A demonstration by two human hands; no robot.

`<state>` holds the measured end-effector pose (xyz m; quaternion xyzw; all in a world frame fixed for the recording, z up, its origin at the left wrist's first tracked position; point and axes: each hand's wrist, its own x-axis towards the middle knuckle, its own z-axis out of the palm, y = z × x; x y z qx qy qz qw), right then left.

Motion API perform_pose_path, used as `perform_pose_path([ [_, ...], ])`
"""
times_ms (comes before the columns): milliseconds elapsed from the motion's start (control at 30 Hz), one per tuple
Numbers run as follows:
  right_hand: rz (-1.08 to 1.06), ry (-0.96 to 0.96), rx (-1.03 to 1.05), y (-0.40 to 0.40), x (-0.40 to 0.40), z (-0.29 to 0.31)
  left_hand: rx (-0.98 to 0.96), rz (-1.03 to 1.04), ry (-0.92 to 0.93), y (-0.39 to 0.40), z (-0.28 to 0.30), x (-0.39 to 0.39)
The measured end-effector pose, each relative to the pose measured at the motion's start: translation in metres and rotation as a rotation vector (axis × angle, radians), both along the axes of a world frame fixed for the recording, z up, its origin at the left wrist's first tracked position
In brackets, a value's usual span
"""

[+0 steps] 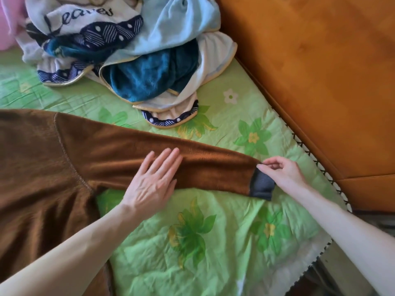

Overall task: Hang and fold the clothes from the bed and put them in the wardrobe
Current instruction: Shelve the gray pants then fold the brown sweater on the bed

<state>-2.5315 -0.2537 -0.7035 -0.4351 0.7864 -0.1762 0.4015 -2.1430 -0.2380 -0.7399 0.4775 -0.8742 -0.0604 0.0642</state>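
Note:
A brown fleecy garment (42, 163) lies spread on the bed, its body at the left and one long sleeve (213, 165) stretched out to the right. The sleeve ends in a dark grey ribbed cuff (261, 185). My left hand (152, 181) lies flat on the middle of the sleeve, fingers straight and pressing it down. My right hand (282, 170) pinches the top edge of the cuff between thumb and fingers.
The bed carries a green flowered sheet (192, 242). A heap of blue, white and teal blankets (119, 45) lies at the far side. An orange wooden bed board (320, 71) runs along the right. Something pink (7, 22) shows at the top left corner.

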Motion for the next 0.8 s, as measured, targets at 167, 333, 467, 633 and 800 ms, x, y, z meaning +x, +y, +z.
perform_pose_path([
  [167,0.007,-0.001,-0.048,0.010,0.004,-0.004,0.049,-0.050,-0.072,0.011,-0.006,-0.004],
  [333,-0.161,-0.045,-0.149,0.006,0.005,0.010,-0.017,-0.104,0.032,0.008,-0.007,-0.011],
  [467,-0.197,-0.062,-0.042,0.009,0.012,-0.001,0.010,-0.232,0.030,0.014,-0.003,0.000],
  [633,-0.204,-0.029,-0.010,0.016,0.019,0.001,0.208,-0.170,-0.053,0.018,-0.007,0.001],
  [800,-0.077,0.153,0.020,0.017,0.035,0.020,0.354,-0.050,0.064,0.021,0.012,-0.014],
])
